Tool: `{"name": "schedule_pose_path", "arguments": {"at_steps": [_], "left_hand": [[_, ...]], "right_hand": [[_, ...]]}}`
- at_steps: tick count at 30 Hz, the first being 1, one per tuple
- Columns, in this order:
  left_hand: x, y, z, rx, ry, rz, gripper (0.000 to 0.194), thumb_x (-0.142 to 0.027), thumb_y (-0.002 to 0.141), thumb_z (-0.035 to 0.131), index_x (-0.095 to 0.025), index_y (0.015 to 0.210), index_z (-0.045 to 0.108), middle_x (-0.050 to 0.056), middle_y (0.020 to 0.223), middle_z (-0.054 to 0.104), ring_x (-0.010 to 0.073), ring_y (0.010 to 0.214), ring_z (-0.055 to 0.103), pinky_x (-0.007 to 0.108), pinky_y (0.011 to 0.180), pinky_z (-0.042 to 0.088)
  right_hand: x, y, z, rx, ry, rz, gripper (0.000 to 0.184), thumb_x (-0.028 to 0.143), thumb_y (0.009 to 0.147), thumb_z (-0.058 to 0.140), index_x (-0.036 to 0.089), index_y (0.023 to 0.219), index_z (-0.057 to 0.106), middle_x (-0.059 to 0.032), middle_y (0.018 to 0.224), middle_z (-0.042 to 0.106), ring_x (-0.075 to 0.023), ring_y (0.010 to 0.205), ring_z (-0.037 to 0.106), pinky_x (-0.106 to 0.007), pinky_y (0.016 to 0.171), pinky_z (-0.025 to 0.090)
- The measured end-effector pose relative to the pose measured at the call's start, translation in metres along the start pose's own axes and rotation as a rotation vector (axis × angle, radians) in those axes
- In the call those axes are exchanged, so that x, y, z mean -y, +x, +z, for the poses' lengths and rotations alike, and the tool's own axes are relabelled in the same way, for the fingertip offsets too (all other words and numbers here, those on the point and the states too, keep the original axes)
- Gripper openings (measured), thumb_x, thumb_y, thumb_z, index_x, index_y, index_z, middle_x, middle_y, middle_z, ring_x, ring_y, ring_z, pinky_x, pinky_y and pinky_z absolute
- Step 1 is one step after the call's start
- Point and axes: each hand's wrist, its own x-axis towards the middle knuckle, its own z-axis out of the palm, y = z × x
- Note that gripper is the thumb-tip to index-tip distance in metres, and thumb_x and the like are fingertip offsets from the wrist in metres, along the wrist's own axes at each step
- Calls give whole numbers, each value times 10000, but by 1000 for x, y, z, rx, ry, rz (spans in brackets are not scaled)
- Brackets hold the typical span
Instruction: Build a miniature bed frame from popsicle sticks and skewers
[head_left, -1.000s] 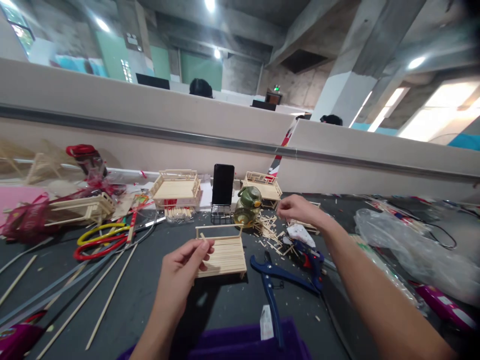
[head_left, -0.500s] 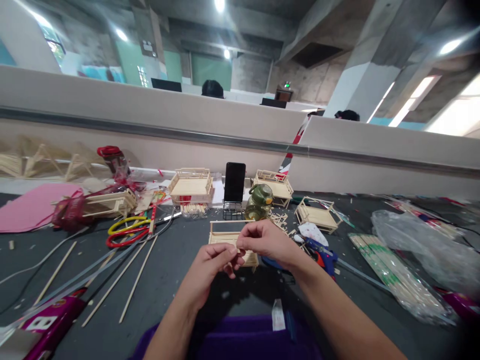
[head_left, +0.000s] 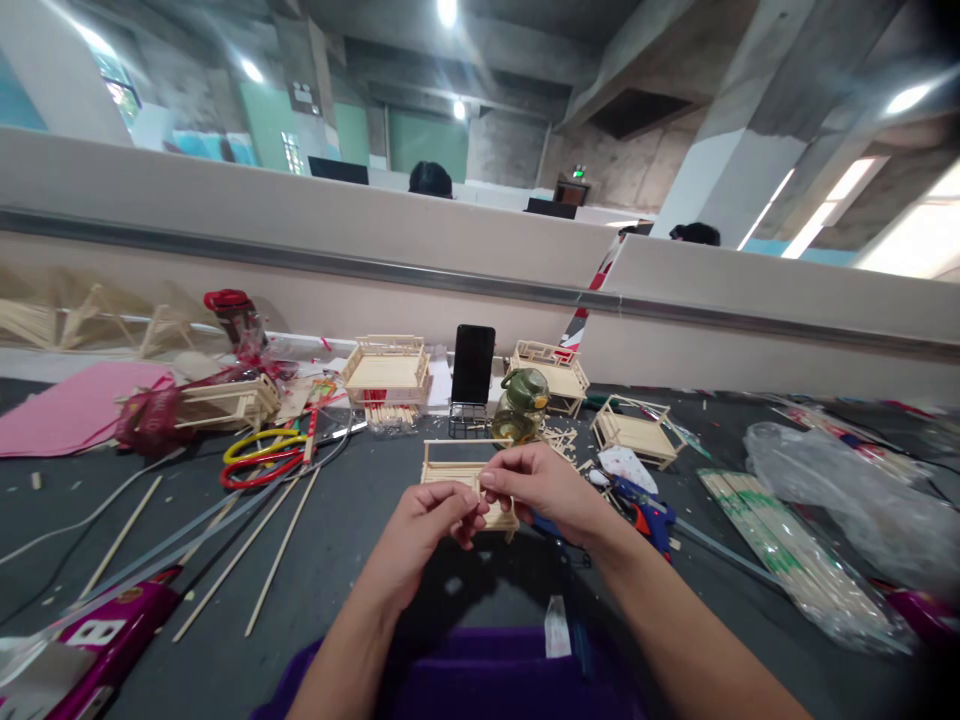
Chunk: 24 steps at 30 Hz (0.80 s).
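Observation:
My left hand point(head_left: 439, 515) is closed in a pinch, thumb against the forefinger. My right hand point(head_left: 536, 485) pinches too, its fingertips almost meeting the left ones. Whatever sits between the fingertips is too small to make out. Just behind both hands, partly hidden by them, stands a small model bed frame of pale wooden sticks point(head_left: 450, 471). A blue hot glue gun point(head_left: 651, 510) lies beside my right wrist, near a white scrap.
Stick models point(head_left: 386, 370) stand along the back by a phone point(head_left: 473, 365) and a green bottle point(head_left: 523, 400). Scissors point(head_left: 262, 460) and loose sticks point(head_left: 281, 550) lie left; bagged sticks point(head_left: 795, 550) lie right. A purple tray point(head_left: 450, 690) is in front.
Both hands stay close together in a pinch, the fingertips shifting slightly. The whole view has moved a little, so things on the left appear slightly further right.

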Motion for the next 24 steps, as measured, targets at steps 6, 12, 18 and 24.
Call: {"name": "schedule_pose_path", "arguments": {"at_steps": [6,12,18,24], "left_hand": [[-2,2,3,-52,179,58,291,-403,782,675,-130,690,719,37,649,638,114,608,520,206,563,415],[4,7,-2,-294,252,105,321,-465,722,719,-148,768,722,40,726,665,152,698,572,213,577,457],[8,8,-6,-355,251,105,346,-490,690,737,-154,768,708,16,717,619,128,647,527,216,569,469],[7,8,-7,-348,289,103,353,-500,707,720,-152,761,705,18,720,606,127,647,511,217,572,463]], "right_hand": [[8,-3,-25,-116,-282,-112,224,381,782,645,175,698,668,23,578,576,-83,502,460,-200,463,340],[10,18,-131,-258,-1348,53,189,287,821,561,202,768,721,-29,734,694,-150,676,593,-234,578,354],[-32,46,-177,-89,-1512,143,217,214,807,558,213,884,761,-47,895,743,-169,796,648,-214,599,362],[-54,49,-206,142,-1649,147,187,152,697,625,240,780,767,-38,846,753,-194,792,663,-221,585,345]]}}
